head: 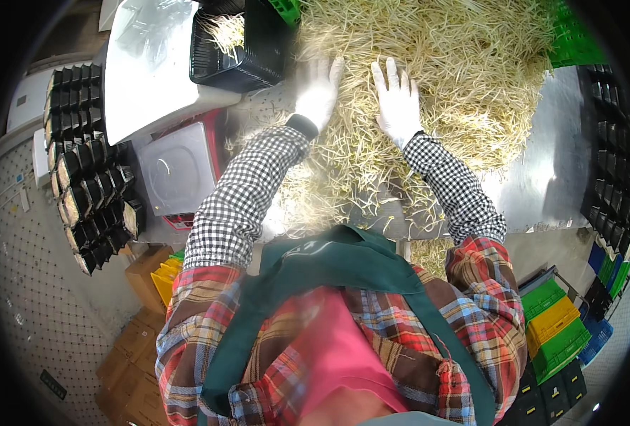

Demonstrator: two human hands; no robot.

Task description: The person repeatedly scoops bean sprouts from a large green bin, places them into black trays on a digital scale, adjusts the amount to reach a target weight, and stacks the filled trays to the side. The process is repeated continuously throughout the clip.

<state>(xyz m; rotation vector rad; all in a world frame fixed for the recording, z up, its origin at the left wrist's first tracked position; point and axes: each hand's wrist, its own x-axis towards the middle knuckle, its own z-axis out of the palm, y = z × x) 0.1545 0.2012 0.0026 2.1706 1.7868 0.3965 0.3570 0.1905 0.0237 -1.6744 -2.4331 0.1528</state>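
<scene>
A large heap of bean sprouts (pixel 453 96) covers the far part of the metal table (pixel 538 175) and thins out towards me. Both of my hands wear white gloves. My left hand (pixel 317 93), a little blurred, lies at the heap's left side with its fingers pointing away from me. My right hand (pixel 397 101) rests palm down on the sprouts, its fingers slightly spread. Neither hand shows anything gripped. Left of my left hand stands a black plastic tray (pixel 264 58), with a clump of sprouts (pixel 227 33) visible inside its open top.
A red weighing scale (pixel 179 165) with a pale platform sits near my left forearm, below a white container (pixel 144 69). Stacked black trays (pixel 88 170) line the left edge, and more black trays (pixel 613 154) the right. A green crate (pixel 575 37) is behind the heap.
</scene>
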